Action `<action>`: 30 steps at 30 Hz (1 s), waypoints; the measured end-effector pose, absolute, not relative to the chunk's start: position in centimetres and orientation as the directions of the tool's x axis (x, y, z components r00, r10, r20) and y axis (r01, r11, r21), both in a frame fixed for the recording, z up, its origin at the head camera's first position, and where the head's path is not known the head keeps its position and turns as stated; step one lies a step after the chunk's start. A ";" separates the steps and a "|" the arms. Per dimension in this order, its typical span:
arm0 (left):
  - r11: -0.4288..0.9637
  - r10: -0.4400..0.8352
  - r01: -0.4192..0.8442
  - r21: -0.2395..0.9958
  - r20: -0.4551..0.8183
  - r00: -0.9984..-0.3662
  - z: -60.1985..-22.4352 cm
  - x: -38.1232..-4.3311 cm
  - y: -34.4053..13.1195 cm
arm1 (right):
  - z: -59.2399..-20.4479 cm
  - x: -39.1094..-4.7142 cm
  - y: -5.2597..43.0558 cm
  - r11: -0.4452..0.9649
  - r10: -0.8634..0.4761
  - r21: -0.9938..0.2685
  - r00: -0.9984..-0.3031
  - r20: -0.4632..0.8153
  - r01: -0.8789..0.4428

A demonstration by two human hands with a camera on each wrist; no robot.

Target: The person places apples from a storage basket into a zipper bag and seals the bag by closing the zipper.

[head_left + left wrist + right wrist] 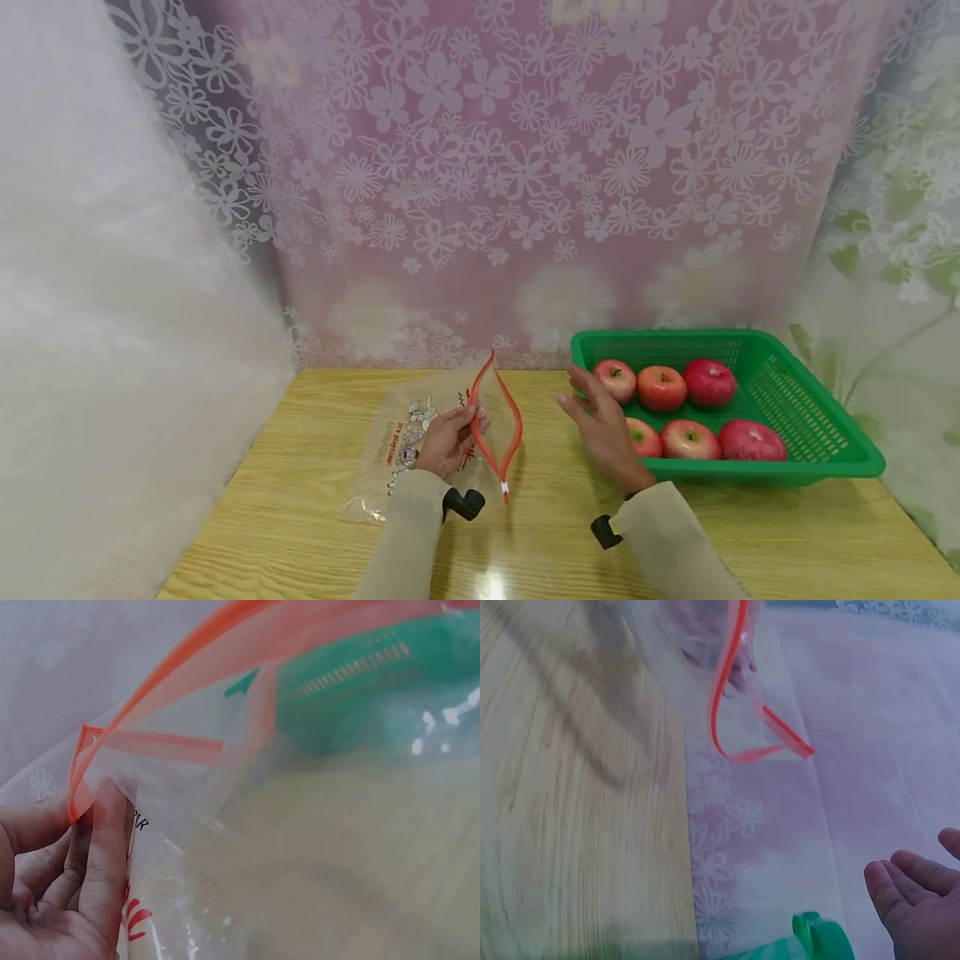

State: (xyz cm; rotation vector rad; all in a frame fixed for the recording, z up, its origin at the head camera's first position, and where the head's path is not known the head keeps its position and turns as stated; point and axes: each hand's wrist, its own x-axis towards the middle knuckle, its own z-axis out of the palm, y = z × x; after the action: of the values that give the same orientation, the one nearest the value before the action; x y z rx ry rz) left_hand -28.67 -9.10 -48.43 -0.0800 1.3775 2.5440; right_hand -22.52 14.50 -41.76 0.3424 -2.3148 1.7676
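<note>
Pink, sheer hangings [525,167] patterned with white flowers stand behind a pale wood-grain tabletop [300,467], with whitish sheets on both sides. Two forearms in cream sleeves [408,533] reach forward from the bottom edge, each wearing a small black device [465,503] at the wrist.

The left hand [447,442] angles forward and to the right, pinching one side of a clear zip bag's [382,467] orange rim [517,421] between thumb and fingers. The right hand [609,433] holds nothing: its fingers are extended, pointing forward and left, with the thumb apart. It hovers at the left end of a green basket [817,468]; the right wrist view shows a gap between fingers and basket.

The bag is left of centre, its body stretching left over the tabletop. Its mouth gapes in a pointed oval, facing right towards the basket; the oval's long axis runs near to far, with a white slider [504,487] at the near end. Red lettering and cartoons mark the plastic.

Six red apples [690,439] sit in the basket in two rows of three; its long axis runs left to right.
</note>
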 end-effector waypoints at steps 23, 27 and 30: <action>-0.522 0.197 -0.244 0.817 -0.163 -0.967 -48.8 -28.4 -9.4 | -41.3 -21.9 20.2 0.377 0.007 -0.900 -0.971 0.240 -0.220; -0.518 0.197 -0.249 0.818 -0.169 -0.966 -48.7 -28.5 -9.4 | -41.5 -22.0 21.3 0.383 0.006 -0.893 -0.966 0.258 -0.236; -0.517 0.192 -0.253 0.818 -0.178 -0.965 -48.7 -28.6 -9.4 | -41.6 -22.0 22.0 0.390 0.016 -0.888 -0.963 0.271 -0.243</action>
State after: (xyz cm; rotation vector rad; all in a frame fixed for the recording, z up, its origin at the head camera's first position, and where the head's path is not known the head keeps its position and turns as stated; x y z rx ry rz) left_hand -28.56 -9.41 -48.73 -0.0947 1.3802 2.5319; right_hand -22.03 21.95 -41.59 0.2015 -2.4143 1.6022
